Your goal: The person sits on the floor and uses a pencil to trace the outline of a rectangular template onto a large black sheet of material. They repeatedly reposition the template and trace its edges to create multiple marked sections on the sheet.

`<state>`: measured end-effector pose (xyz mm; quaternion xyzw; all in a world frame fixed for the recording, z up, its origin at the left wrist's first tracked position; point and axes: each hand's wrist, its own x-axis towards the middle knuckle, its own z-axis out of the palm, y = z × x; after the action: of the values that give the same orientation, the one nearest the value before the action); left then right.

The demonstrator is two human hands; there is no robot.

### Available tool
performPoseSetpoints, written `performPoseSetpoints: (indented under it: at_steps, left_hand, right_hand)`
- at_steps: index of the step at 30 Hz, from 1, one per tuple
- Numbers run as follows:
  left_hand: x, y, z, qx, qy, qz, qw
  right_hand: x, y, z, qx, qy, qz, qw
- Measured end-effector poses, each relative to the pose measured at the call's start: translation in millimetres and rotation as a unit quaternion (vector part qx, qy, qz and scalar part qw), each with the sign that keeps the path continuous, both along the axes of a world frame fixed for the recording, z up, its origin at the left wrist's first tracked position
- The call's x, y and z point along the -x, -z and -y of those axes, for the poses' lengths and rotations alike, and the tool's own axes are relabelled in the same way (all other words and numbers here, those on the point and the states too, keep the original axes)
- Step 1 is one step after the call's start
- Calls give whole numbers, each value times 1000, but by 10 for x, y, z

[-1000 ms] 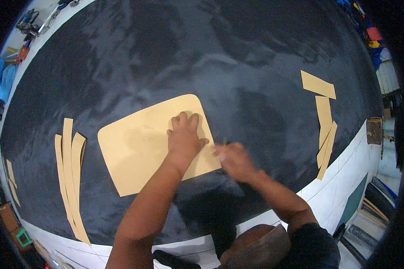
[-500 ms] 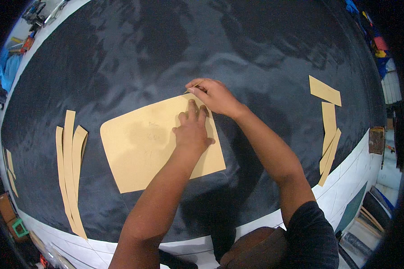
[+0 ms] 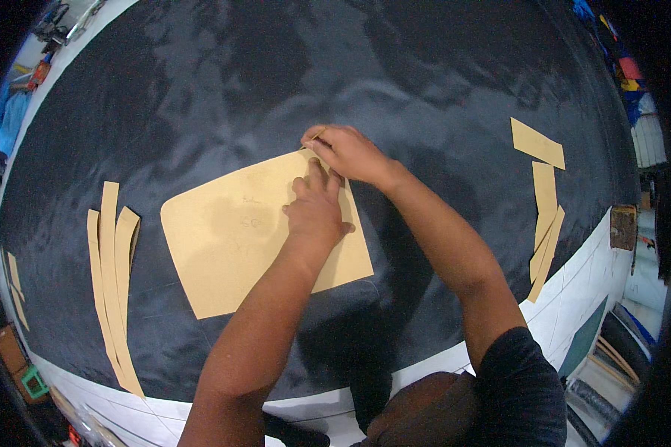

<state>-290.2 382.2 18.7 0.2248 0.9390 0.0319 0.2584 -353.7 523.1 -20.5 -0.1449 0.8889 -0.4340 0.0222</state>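
My left hand (image 3: pixel 317 212) lies spread on the tan card (image 3: pixel 224 253) beneath it; my right hand (image 3: pixel 350 154) pinches a thin tool (image 3: pixel 319 135) at its far edge. Faint line (image 3: pixel 375 282) nearer me: partly marked, I judge; rest unclear.

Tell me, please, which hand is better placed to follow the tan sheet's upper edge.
Probably the right hand: it pinches a thin tool at that edge, near the upper right corner. The left hand lies spread on the tan sheet, apparently steadying it.

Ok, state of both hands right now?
Left hand: open, spread on the large tan paper sheet.
Right hand: closed on a thin yellowish stick-like tool.
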Motion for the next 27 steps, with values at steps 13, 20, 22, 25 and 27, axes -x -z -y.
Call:
performPoseSetpoints:
  at_steps: [13,20,22,25,27]
  left_hand:
    - [0,3,-31,3,-2,-6,1000]
    - [-10,70,24,-10,-7,-20,1000]
    - [-19,65,23,-11,-7,-24,1000]
    - [-23,50,6,-10,-3,-27,1000]
    - [-7,79,12,-13,0,-27,1000]
  right_hand:
    - [-302,-74,-314,-124,34,-19,992]
    - [-769,-148,-285,-177,8,2,984]
    - [-890,-83,-318,-174,-13,-29,984]
    - [-980,20,-356,-163,-20,-85,983]
    - [-894,-15,-334,-158,4,-114,981]
